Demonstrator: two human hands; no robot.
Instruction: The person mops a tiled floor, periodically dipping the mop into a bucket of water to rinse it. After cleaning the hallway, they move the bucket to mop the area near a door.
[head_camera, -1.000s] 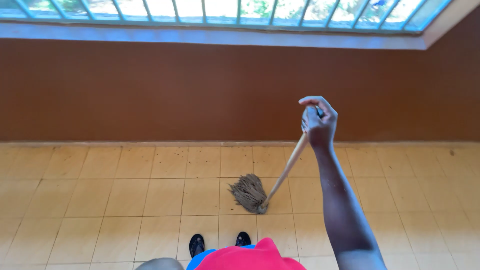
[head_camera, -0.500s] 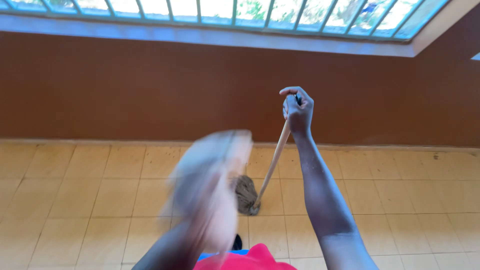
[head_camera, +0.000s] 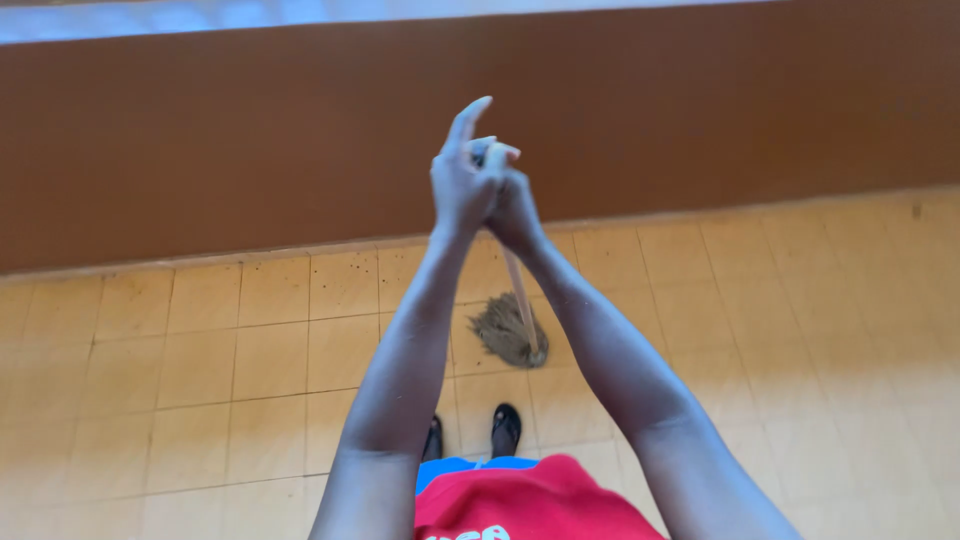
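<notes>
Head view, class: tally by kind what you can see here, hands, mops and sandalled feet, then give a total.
Hands: 2, left hand and right hand, both at the top of the handle
Mops: 1, mop
Sandalled feet: 2, sandals
Total: 5

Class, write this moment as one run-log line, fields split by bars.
left hand: on handle top, forefinger raised | right hand: grips handle top | mop: head on tiled floor, handle near upright | wall: brown

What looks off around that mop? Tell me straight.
Nothing is spilled or broken. The tiled floor carries small dark specks, mostly on the tiles near the brown wall. The mop head rests on the tiles, both hands clasped at the handle's top.
</notes>
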